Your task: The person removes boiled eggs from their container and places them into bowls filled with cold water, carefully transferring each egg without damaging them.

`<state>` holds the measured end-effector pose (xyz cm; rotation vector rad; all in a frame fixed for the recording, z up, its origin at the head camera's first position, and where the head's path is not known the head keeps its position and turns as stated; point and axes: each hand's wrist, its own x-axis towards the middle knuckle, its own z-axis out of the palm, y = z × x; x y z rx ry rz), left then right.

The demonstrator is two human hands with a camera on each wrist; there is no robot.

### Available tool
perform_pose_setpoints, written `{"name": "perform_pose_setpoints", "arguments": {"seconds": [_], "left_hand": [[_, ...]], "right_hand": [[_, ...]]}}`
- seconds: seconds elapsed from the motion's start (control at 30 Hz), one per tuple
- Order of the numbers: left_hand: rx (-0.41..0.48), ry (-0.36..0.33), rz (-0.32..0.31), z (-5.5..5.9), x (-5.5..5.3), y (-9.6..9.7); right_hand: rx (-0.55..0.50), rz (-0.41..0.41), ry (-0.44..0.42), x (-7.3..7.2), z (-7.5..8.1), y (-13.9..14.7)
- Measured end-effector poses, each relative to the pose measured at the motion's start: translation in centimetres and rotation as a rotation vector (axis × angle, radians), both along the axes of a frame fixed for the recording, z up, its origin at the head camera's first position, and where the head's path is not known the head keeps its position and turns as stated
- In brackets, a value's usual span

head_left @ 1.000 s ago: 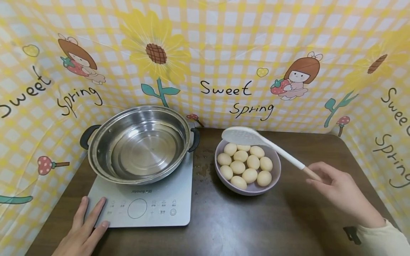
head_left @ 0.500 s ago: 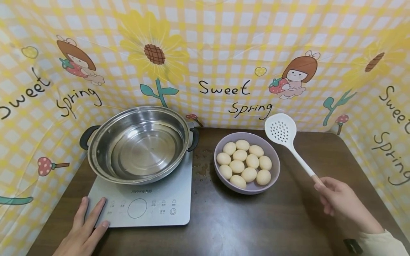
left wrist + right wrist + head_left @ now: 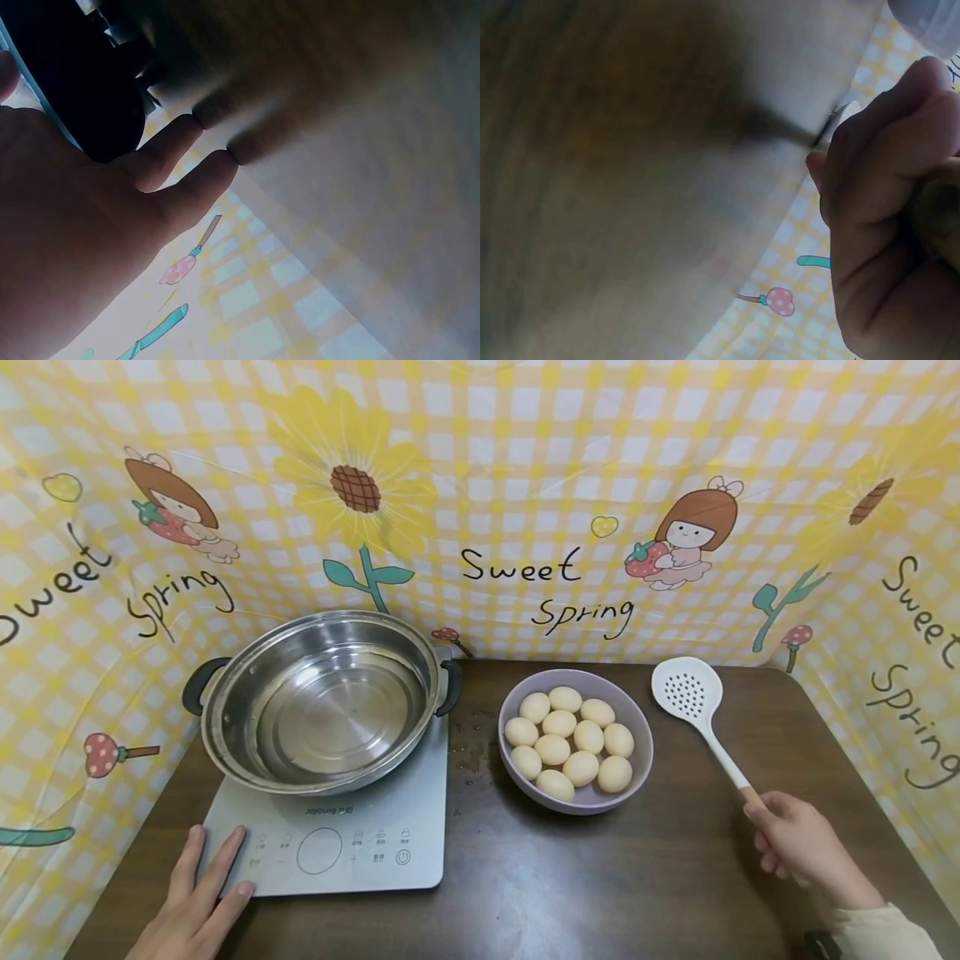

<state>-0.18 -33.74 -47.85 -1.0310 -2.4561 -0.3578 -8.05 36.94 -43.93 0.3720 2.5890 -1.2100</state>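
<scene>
In the head view my right hand (image 3: 806,847) grips the wooden end of a white slotted spoon (image 3: 693,689), whose perforated head lies to the right of the egg bowl. The right wrist view shows the fingers (image 3: 877,180) curled round the handle's end. My left hand (image 3: 191,897) rests with spread fingers at the front left corner of an induction cooker (image 3: 390,872). On that cooker stands a steel pot (image 3: 330,785) with two black handles and clear water inside. A light purple bowl (image 3: 641,760) between pot and spoon holds several pale eggs (image 3: 558,724).
The dark wooden table (image 3: 540,877) has small water drops (image 3: 471,756) between cooker and bowl. A yellow checked cloth (image 3: 525,468) with printed flowers and figures stands behind and along both sides. A dark band (image 3: 821,943) shows by the right sleeve.
The slotted spoon has swung from over the eggs to the right of the bowl and come down towards the table, my right hand still gripping it. The left hand has stayed put.
</scene>
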Motion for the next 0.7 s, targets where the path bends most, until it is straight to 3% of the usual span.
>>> {"name": "perform_pose_setpoints", "arguments": {"seconds": [0.2,0.43,0.6,0.7], "left_hand": [[-0.04,-0.016,0.007,0.3,0.3,-0.6],[-0.005,-0.019,-0.006,-0.2,0.2,-1.0],[-0.014,-0.052,0.033,-0.2,0.2,-0.8],[-0.012,-0.046,0.021,-0.2,0.2,-0.7]], "right_hand": [[0.018,0.02,-0.049,0.0,-0.6,-0.8],[0.367,0.237,0.019,-0.6,-1.1,-1.8],[0.465,0.287,0.013,-0.6,-1.4,-2.2],[0.489,0.283,0.013,-0.5,-1.4,-2.2]]}}
